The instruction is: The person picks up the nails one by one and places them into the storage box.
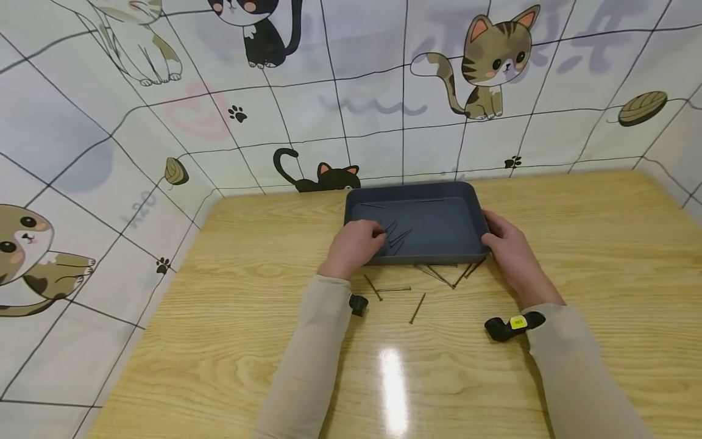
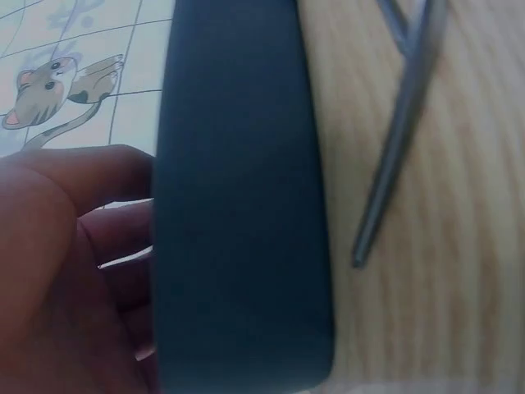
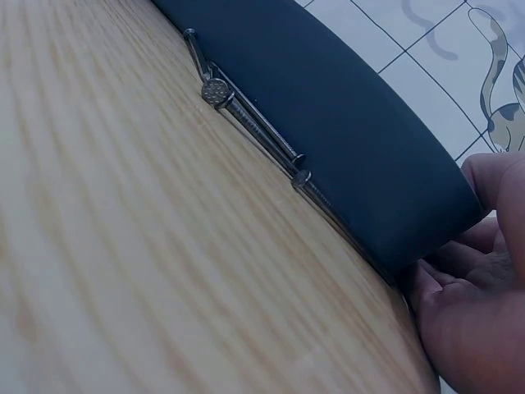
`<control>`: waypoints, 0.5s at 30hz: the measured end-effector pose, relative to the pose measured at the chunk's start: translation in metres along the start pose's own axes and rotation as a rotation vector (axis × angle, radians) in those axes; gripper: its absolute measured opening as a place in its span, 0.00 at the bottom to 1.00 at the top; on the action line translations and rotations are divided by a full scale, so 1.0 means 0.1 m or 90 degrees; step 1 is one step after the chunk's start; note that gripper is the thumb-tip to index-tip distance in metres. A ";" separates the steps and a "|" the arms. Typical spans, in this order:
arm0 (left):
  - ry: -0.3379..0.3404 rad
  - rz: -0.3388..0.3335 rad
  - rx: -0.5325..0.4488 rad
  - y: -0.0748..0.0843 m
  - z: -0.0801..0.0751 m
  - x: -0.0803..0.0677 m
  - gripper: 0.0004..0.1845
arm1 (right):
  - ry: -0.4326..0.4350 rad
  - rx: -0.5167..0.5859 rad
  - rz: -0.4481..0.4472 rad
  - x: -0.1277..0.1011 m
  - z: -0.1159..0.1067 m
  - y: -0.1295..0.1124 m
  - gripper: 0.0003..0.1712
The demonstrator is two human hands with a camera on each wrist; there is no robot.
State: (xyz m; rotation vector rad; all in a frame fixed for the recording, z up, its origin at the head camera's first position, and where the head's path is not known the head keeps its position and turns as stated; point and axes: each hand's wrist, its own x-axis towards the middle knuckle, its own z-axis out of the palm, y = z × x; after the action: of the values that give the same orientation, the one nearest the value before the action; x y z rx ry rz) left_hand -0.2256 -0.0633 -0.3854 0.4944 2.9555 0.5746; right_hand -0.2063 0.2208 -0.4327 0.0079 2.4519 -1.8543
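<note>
Nails [image 1: 399, 236] lie in the dark tray [image 1: 439, 228], where our left hand [image 1: 355, 242] pinches one; our right hand [image 1: 507, 242] grips the tray's corner. More nails [image 1: 417, 308] lie on the table [image 1: 247, 317].

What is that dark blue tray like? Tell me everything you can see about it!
The tray is dark blue-grey, shallow and rectangular with rounded corners, and looks like plastic. It lies flat on the wooden table near the cat-patterned wall. A few nails lie inside it. The left hand reaches over its near left edge and the right hand grips its right corner. More nails rest against its front wall.
</note>
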 end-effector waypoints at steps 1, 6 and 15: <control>-0.004 -0.002 0.001 0.00 0.01 0.00 0.13 | 0.000 -0.002 0.001 0.00 0.00 0.00 0.33; -0.012 -0.001 0.017 0.00 0.03 0.00 0.16 | 0.005 0.000 -0.004 0.02 -0.02 0.01 0.33; -0.020 -0.004 0.016 0.01 0.04 -0.03 0.25 | 0.002 0.007 -0.005 0.02 0.00 0.04 0.33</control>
State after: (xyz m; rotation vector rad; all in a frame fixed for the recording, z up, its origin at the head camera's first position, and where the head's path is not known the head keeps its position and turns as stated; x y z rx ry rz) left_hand -0.2217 -0.0617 -0.3886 0.4910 2.9373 0.5247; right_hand -0.2086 0.2223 -0.4370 0.0028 2.4478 -1.8723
